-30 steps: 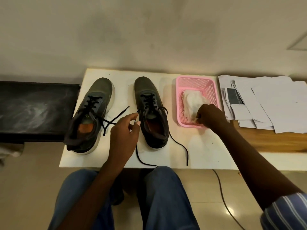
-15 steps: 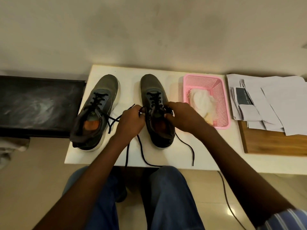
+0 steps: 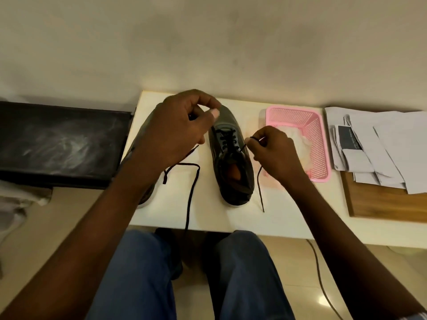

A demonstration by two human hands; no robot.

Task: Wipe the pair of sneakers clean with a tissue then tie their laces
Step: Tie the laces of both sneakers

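1. Landmark: right sneaker (image 3: 232, 162), mid-table (image 3: 288, 218), toe toward the wall, heel toward the person, laces undone.
2. Right hand (image 3: 275, 153) just right of the sneaker: thumb and forefinger pinch the right lace (image 3: 260, 181) near the eyelets; the loose end drops past the sneaker's right side onto the table.
3. Left hand (image 3: 178, 132) raised up-left of the sneaker, fingers curled, thumb against forefinger. Can't confirm a lace in the pinch.
4. Left lace (image 3: 193, 192) runs left of the sneaker and hangs over the front table edge.
5. Left sneaker (image 3: 144, 192) left of the landmark, mostly hidden behind the left hand and forearm; only the heel side and sole edge show.
6. Pink basket (image 3: 309, 125) right of the sneaker with a crumpled tissue (image 3: 300, 144) inside; the right hand covers its near-left corner.
7. Papers (image 3: 381, 146) further right, lying over a wooden board (image 3: 381, 204).
8. Dark panel (image 3: 60, 142) left of the table.
9. Cable (image 3: 320, 273) on the floor, below-right of the sneaker.
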